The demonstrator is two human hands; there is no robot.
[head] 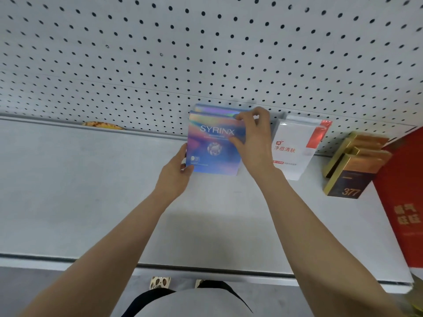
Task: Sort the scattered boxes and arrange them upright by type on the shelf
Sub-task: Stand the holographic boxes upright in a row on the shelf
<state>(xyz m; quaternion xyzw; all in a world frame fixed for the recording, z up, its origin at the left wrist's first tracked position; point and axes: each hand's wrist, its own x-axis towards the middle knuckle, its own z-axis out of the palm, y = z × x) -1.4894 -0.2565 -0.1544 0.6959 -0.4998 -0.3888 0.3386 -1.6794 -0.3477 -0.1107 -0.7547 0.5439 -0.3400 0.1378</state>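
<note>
A holographic blue SYRINX box (211, 147) stands upright on the grey shelf (91, 191), with a second matching box (217, 109) right behind it against the pegboard. My left hand (177, 173) grips the front box at its lower left edge. My right hand (253, 140) holds its upper right corner, fingers over the top. To the right stand white boxes with a red stripe (297, 147), then gold and black boxes marked 377 (353, 170).
A large red box (405, 202) stands at the far right end of the shelf. An orange patterned object (103, 125) pokes up behind the shelf's back edge at the left. The white pegboard (206, 53) forms the back wall.
</note>
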